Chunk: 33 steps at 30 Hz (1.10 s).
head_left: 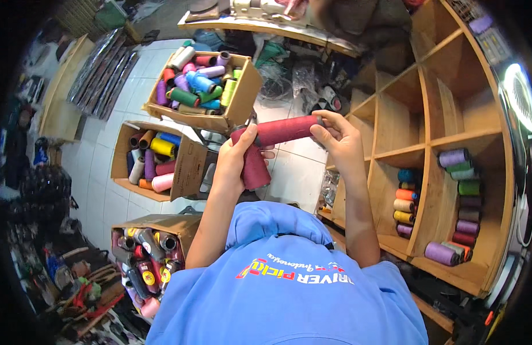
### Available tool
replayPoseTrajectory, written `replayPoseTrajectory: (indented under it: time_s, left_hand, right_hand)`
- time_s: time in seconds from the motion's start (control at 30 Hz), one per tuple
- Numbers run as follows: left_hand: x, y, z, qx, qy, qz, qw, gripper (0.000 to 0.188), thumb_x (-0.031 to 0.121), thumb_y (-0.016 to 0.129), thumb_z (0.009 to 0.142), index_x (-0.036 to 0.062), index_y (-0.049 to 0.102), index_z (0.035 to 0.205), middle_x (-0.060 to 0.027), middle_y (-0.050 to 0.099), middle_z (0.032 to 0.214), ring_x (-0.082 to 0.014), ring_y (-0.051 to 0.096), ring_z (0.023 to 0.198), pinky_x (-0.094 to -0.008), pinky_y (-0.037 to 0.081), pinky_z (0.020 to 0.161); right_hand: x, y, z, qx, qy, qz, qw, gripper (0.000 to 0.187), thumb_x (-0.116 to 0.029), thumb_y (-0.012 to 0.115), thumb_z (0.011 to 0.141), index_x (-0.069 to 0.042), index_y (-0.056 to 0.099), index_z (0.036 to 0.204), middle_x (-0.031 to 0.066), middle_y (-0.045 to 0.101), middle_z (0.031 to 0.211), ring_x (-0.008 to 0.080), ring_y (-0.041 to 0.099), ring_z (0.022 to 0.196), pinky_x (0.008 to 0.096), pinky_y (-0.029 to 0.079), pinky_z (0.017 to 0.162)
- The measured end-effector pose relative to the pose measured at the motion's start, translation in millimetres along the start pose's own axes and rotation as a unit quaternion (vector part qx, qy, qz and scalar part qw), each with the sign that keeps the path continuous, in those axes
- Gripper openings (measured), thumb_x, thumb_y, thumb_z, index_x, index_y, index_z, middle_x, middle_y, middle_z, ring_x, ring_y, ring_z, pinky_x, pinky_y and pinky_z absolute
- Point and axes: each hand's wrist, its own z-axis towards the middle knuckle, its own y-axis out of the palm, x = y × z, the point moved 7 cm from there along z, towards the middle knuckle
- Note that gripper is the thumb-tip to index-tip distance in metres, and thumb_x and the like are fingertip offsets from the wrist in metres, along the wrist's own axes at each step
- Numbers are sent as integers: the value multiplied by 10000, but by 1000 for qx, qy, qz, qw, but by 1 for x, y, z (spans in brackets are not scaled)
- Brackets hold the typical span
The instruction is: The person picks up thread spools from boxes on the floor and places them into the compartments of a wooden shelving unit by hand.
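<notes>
In front of my chest I hold two dark red thread spools. My left hand [232,156] is closed round one thread spool [256,169], which points down toward me. Its thumb also lies at the left end of the other thread spool [285,131], stretched sideways between my hands. Fingers and thumb of my right hand [339,138] pinch the dark tip at that spool's right end. The two spools meet beside my left thumb; whether they touch there is hard to make out.
Cardboard boxes full of coloured spools stand at left: a far one [243,98], a middle one [188,167] and a near one [185,225]. To the right is a wooden cubby shelf [430,109], with rows of spools [405,204] in its lower compartments. A table [266,27] crosses the far side.
</notes>
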Motion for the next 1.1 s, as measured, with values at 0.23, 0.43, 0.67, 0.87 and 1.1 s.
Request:
replayPoseTrajectory:
  time_s: [0.23, 0.43, 0.67, 0.87, 1.1]
  left_hand:
    - [-5, 36, 13, -79, -9, 96, 992, 439, 364, 651, 806, -4, 554, 1026, -121, 635, 859, -160, 626, 650, -265, 494, 521]
    - [-10, 48, 22, -97, -37, 117, 988, 429, 354, 649, 801, -16, 560, 1000, -123, 632, 826, -153, 619, 607, -265, 493, 512]
    - [-2, 52, 17, -112, -8, 119, 986, 432, 355, 657, 799, -25, 570, 986, -115, 632, 818, -152, 623, 614, -258, 493, 514]
    - [6, 51, 16, -95, 14, 110, 989, 369, 276, 716, 760, -41, 604, 913, -98, 638, 761, -124, 610, 579, -232, 471, 505]
    - [7, 42, 11, -87, 28, 128, 988, 349, 280, 699, 781, -28, 593, 908, -100, 634, 772, -140, 612, 580, -242, 484, 519]
  right_hand:
    - [2, -38, -24, 67, 79, -42, 994, 312, -185, 658, 839, 26, 584, 1056, 69, 636, 875, 102, 599, 748, 228, 495, 697]
    - [-27, -47, -40, 52, -37, -26, 998, 422, -138, 696, 782, 13, 561, 1152, 118, 588, 1084, 170, 551, 1010, 263, 488, 767]
    - [-61, -35, -39, 70, -169, -335, 924, 259, -131, 721, 737, -63, 660, 979, 97, 634, 1012, 198, 611, 902, 295, 491, 754]
    - [-56, -32, -35, 104, -173, -314, 928, 186, -111, 708, 743, -45, 662, 911, 88, 648, 921, 203, 622, 831, 297, 489, 737]
    - [-57, -15, -33, 94, -223, -410, 880, 103, -109, 638, 809, -23, 609, 858, 88, 629, 859, 228, 607, 750, 303, 475, 657]
